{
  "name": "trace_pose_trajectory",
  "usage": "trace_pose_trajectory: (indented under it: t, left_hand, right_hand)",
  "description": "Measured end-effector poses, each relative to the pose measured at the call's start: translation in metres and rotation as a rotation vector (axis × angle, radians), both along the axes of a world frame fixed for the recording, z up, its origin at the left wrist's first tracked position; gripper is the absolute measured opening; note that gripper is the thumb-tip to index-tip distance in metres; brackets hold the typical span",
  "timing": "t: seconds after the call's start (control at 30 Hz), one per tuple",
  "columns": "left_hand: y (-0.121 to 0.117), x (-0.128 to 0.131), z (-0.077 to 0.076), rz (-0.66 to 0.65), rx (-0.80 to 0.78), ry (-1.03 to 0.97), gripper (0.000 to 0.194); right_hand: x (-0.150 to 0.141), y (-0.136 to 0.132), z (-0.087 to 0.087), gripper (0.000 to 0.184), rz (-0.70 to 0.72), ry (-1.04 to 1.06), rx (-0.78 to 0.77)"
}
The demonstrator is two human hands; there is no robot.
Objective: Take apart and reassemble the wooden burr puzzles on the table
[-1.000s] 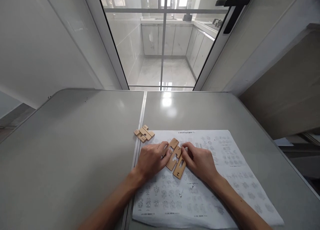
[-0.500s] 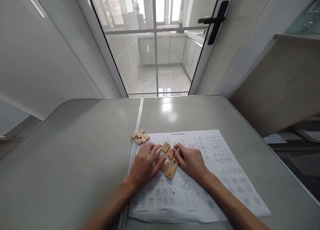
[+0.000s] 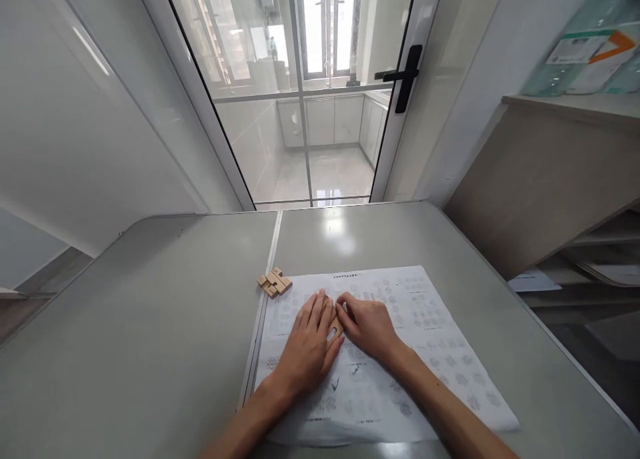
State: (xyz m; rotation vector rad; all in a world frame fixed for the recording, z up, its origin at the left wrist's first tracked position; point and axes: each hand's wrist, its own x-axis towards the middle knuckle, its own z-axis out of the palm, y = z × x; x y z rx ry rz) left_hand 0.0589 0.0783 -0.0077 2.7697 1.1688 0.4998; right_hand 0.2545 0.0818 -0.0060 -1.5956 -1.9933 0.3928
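My left hand (image 3: 307, 342) lies flat over a row of notched wooden puzzle pieces, fingers stretched out together, hiding most of them. One slotted wooden puzzle piece (image 3: 338, 326) still shows between the two hands. Against its upper right end, my right hand (image 3: 371, 324) is closed, thumb and curled forefinger at the edge. Beneath both hands is a large printed sheet (image 3: 440, 349) covered in small diagrams. A small cluster of interlocked wooden pieces (image 3: 275, 283) rests by the sheet's upper left corner.
The grey table (image 3: 165, 339) has a pale seam strip (image 3: 277, 239) running along it. Beyond its far edge stands a glass door with a black handle (image 3: 407, 78). To the right is a wooden shelf unit (image 3: 545, 179) with plastic bottles (image 3: 590, 52) on top.
My left hand has moved right and flattened over the wooden pieces, which showed between the hands before. My right hand keeps its place by their edge. The view has tilted up slightly.
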Motion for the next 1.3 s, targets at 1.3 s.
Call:
trace_pose_trajectory:
  t: [1.3]
  left_hand:
    - [0.08,-0.118,0.063,0.659,-0.091,-0.557,0.033]
  right_hand:
    - [0.0,-0.004,-0.001,0.027,0.018,0.123,-0.043]
